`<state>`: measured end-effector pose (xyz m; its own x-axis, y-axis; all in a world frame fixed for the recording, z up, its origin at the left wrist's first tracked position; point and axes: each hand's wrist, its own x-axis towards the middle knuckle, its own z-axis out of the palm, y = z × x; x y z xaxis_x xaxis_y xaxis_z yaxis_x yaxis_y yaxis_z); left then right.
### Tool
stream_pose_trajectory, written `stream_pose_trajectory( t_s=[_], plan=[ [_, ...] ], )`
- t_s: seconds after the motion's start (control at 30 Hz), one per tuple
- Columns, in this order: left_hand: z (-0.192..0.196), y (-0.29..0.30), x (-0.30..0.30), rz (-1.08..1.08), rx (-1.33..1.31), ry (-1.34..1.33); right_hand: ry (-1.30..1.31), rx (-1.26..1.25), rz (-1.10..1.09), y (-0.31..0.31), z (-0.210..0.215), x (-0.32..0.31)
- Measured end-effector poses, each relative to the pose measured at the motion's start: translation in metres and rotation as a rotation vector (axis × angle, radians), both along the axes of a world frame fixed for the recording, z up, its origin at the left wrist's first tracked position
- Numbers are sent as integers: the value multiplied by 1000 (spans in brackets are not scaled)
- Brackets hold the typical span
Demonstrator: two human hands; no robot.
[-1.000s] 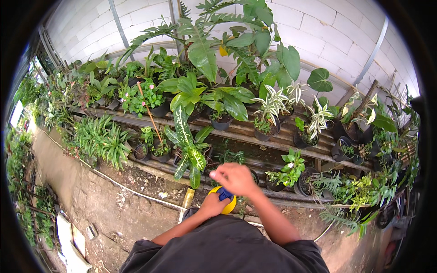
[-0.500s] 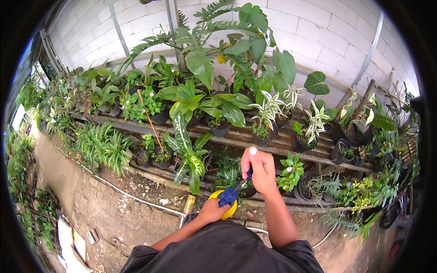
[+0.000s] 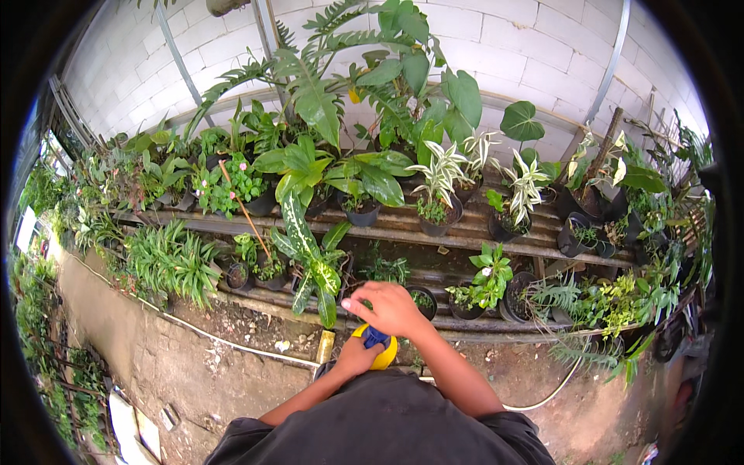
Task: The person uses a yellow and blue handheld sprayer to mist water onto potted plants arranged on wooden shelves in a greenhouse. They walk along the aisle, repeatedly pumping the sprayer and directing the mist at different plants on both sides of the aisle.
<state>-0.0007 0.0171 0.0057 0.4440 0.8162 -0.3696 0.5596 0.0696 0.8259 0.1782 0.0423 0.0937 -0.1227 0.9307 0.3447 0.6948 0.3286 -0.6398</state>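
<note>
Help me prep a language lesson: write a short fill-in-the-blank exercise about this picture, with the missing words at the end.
1. The bottle has a blue top and a body coloured ____.
2. The grip higher in the picture is the person's ____ one.
3. Behind the potted plants stands a block wall coloured ____.
4. In the picture, a short yellow post shows to the ____ of the bottle.

Missing words: yellow; right; white; left.

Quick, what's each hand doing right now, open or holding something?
Left hand: holding the rounded yellow plastic container with a blue top.
Right hand: cannot tell; its grip is hidden from view.
</note>
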Motion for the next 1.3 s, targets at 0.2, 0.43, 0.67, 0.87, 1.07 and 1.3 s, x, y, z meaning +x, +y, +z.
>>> stream_pose_trajectory(
  t_s=[0.2, 0.43, 0.67, 0.87, 1.07, 1.3],
  plan=[
    [22, -2, 12, -219, 65, 91, 901, -189, -138, -44, 83, 38],
    [26, -17, 11, -199, 53, 70, -96, -124, -10, -39, 76, 25],
    [22, -20, 7, -127, -110, 85, 284, 154, -373, -50, -52, -10],
    [13, -4, 6, 427, -770, -645, 659, -668, -493, -124, -76, -20],
    [2, -46, 31, 103, -829, -589, 1262, -732, -423, -156, -135, -26],
    [-18, -56, 32, -499, -386, -72, 1127, -661, -705, -218, -152, 1]
  ],
)
